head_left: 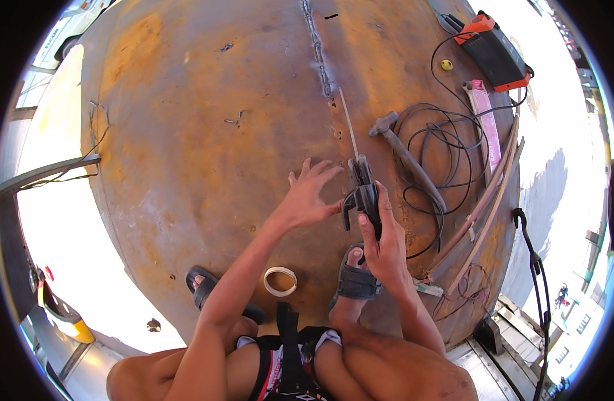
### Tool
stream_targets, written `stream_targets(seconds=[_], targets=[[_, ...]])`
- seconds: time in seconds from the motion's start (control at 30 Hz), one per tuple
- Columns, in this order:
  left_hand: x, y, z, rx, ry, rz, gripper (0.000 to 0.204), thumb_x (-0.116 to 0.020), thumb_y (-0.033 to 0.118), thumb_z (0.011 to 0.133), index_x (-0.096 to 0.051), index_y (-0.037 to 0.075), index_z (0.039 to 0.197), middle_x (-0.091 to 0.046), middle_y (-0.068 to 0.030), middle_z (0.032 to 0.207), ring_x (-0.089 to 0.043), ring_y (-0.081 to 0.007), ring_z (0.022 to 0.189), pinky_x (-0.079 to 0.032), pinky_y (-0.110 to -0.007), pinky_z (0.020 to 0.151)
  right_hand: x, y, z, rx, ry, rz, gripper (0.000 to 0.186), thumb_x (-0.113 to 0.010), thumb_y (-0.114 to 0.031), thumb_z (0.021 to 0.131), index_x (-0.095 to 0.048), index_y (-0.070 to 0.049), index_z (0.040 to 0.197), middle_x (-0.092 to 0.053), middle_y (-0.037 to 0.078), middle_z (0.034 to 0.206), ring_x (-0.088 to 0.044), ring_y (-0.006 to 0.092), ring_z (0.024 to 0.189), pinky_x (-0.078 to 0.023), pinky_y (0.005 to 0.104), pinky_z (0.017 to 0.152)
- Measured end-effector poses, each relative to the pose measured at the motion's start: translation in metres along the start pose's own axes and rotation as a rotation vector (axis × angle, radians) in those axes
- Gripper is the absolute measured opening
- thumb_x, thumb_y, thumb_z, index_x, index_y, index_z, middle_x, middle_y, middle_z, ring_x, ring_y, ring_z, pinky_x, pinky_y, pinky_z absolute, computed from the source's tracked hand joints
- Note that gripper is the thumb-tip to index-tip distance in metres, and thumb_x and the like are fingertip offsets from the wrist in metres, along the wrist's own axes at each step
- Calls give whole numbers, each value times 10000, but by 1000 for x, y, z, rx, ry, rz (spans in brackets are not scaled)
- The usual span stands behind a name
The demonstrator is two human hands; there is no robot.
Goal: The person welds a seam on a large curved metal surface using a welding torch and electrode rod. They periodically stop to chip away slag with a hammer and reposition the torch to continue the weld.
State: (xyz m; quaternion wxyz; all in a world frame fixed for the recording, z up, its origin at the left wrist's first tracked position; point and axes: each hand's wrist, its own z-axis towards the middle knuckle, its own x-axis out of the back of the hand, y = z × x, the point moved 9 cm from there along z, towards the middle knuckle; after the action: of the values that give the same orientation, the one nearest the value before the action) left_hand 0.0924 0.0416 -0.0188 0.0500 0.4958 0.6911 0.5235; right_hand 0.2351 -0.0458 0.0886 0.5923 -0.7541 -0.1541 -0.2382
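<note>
My right hand grips a black welding electrode holder, with the thumb along its side. A thin welding rod is clamped in the holder's jaws and points away from me. Its far tip lies close to the near end of a grey weld bead on the rusty steel plate. My left hand is spread open to the left of the holder. Its thumb reaches the holder's lever, and I cannot tell whether they touch.
A hammer lies right of the holder beside coiled black cable. Beyond are a black-and-orange welding machine, a yellow ball, a pink packet and long metal strips. A pale ring sits between my sandalled feet.
</note>
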Motion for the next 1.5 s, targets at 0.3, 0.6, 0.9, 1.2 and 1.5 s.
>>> stream_targets(seconds=[0.3,0.6,0.9,1.2,1.5], targets=[[-4,-10,0,-80,-5,-30,832,-826,481,878,-541,132,1577,-394,-211,1708,-146,-527,1637,-103,-796,1253,-8,-2,3,9,-23,-15,613,-609,-195,1107,-370,-22,1644,-709,308,1241,-710,513,1112,-569,512,902],[-5,-11,2,-49,-30,-28,811,-821,417,890,-525,144,1593,-370,-175,1730,-134,-520,1641,-95,-792,1258,-9,3,8,-35,-57,-14,594,-603,-209,1113,-382,-29,1635,-710,302,1240,-710,518,1091,-575,521,868],[-6,-12,2,-32,-34,-25,783,-836,295,894,-521,225,1607,-345,-82,1761,-95,-516,1648,-79,-790,1266,-10,3,8,-40,-65,-18,591,-601,-222,1117,-390,-14,1628,-709,303,1238,-712,516,1082,-575,522,868],[-7,-13,1,-40,-27,-32,776,-835,295,893,-530,227,1603,-367,-86,1751,-101,-517,1647,-81,-791,1263,-10,4,8,-39,-63,-18,600,-604,-230,1116,-387,-17,1633,-714,295,1222,-725,502,1046,-575,515,855],[-6,-11,1,-38,-28,-35,771,-830,313,900,-527,236,1605,-370,-84,1749,-102,-516,1648,-78,-787,1266,-9,3,8,-16,-56,-27,597,-602,-217,1116,-381,-28,1638,-717,287,1216,-724,503,1062,-575,509,858]])
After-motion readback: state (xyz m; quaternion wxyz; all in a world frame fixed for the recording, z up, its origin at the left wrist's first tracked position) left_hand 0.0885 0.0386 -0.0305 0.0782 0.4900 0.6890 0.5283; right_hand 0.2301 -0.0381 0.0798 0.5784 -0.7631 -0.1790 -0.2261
